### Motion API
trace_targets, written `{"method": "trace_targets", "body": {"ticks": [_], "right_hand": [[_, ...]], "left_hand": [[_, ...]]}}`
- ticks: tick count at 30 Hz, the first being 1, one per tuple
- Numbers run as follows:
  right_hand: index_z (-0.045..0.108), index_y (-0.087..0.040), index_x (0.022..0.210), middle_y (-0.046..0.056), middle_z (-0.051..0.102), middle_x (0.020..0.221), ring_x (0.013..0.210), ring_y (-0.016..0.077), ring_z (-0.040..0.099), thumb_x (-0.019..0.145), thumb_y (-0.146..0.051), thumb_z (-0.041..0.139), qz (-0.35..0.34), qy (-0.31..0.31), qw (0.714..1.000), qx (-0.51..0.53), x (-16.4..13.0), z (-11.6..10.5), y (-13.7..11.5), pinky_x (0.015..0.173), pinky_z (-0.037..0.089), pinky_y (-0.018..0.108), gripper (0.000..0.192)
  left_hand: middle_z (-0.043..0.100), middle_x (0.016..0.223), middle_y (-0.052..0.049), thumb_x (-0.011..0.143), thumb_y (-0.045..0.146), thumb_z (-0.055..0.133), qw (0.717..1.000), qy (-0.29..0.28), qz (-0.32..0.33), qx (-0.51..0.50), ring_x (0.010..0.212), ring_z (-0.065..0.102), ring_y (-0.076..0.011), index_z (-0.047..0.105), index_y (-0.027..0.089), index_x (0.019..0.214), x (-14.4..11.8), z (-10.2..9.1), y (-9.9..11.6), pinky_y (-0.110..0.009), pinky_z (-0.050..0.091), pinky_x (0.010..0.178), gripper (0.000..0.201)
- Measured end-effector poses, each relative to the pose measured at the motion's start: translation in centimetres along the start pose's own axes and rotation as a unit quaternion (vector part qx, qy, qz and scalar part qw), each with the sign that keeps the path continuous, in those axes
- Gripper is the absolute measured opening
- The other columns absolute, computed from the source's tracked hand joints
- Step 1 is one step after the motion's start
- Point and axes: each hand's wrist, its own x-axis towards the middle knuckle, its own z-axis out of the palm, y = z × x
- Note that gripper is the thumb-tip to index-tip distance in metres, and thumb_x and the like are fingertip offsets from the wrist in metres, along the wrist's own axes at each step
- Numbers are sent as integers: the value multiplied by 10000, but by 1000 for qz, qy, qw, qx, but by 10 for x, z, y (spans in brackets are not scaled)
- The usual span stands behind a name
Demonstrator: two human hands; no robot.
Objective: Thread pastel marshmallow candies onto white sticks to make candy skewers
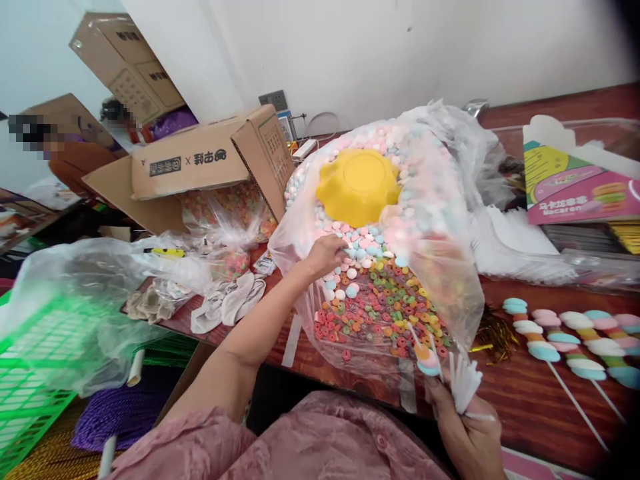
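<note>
Left hand (327, 255) is reached into the open clear plastic bag (450, 280) on the table (540, 400); fingers are curled down among the pastel round candies (357, 250), apparently pinching one, though the grip itself is hidden. Right hand (470, 433) is closed around a bundle of white sticks (463, 383); one stick carries two candies so far (425, 359), so this skewer is judged barely begun. Five finished candy skewers (570, 340) are laid side by side on the table to the right. Ring-shaped candies (385, 313) fill the near end of the bag; a yellow bowl (357, 185) lies on the candy at the far end. Several empty sticks remain in hand.
</note>
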Motion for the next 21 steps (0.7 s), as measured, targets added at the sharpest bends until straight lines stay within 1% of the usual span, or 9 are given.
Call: {"method": "trace_targets", "body": {"ticks": [2, 4, 5, 7, 10, 14, 16, 19, 21], "right_hand": [[693, -198, 703, -16, 584, 551, 450, 128, 508, 905, -327, 643, -32, -9, 999, -8, 0, 0, 1, 456, 442, 222, 245], [710, -203, 740, -20, 605, 557, 447, 132, 523, 906, -306, 635, -47, -3, 999, -7, 2, 0, 0, 459, 454, 221, 209], [720, -203, 764, -18, 621, 570, 456, 135, 539, 906, -300, 633, -49, -3, 999, -7, 3, 0, -1, 464, 462, 219, 192], [741, -199, 829, -13, 649, 596, 471, 141, 564, 905, -292, 635, -52, -6, 999, -11, 5, -1, -2, 468, 472, 218, 160], [760, -207, 894, -14, 667, 611, 459, 141, 565, 911, -267, 623, -65, -14, 998, -16, 5, -1, -1, 446, 458, 216, 150], [764, -223, 943, -23, 663, 614, 453, 138, 563, 911, -235, 622, -69, -22, 997, -10, 3, -1, 3, 458, 463, 213, 146], [766, -218, 940, -18, 656, 614, 464, 144, 566, 907, -242, 627, -66, -20, 998, -8, 2, -1, 5, 471, 473, 219, 145], [754, -218, 820, -16, 607, 560, 445, 145, 530, 909, -274, 626, -47, -20, 999, -3, 2, 0, 4, 453, 452, 225, 165], [737, -221, 759, -21, 567, 521, 425, 141, 490, 915, -300, 617, -28, -22, 999, 2, 3, 0, 1, 437, 431, 228, 212]], "left_hand": [[707, 939, -92, 841, 134, 587, 999, 34, 12, -1, 900, 657, -187, 713, 165, 895, -3, 6, -8, -322, 534, 843, 140], [708, 986, -120, 854, 135, 561, 997, 60, 52, 8, 952, 655, -192, 688, 158, 890, -8, 11, -14, -328, 537, 859, 134], [711, 988, -123, 852, 127, 551, 995, 62, 76, 13, 965, 656, -192, 681, 163, 871, -11, 14, -17, -332, 538, 869, 136], [721, 962, -112, 856, 117, 528, 993, 48, 110, 19, 964, 662, -189, 671, 181, 827, -14, 18, -23, -342, 539, 889, 159], [722, 964, -107, 880, 127, 492, 992, 42, 115, 26, 955, 669, -187, 664, 194, 800, -16, 21, -28, -346, 546, 882, 202], [702, 1059, -130, 894, 113, 440, 992, 56, 105, 47, 1040, 644, -197, 665, 190, 847, -13, 20, -29, -367, 538, 902, 242], [704, 1034, -127, 869, 91, 439, 991, 36, 116, 58, 1020, 638, -202, 662, 189, 819, -13, 19, -27, -371, 532, 902, 249], [703, 910, -110, 809, 68, 464, 987, -13, 140, 75, 911, 634, -210, 643, 189, 734, -15, 14, -24, -360, 526, 859, 228], [693, 861, -108, 774, 58, 478, 985, -34, 146, 84, 875, 626, -220, 648, 183, 729, -16, 9, -23, -362, 521, 839, 216]]}}
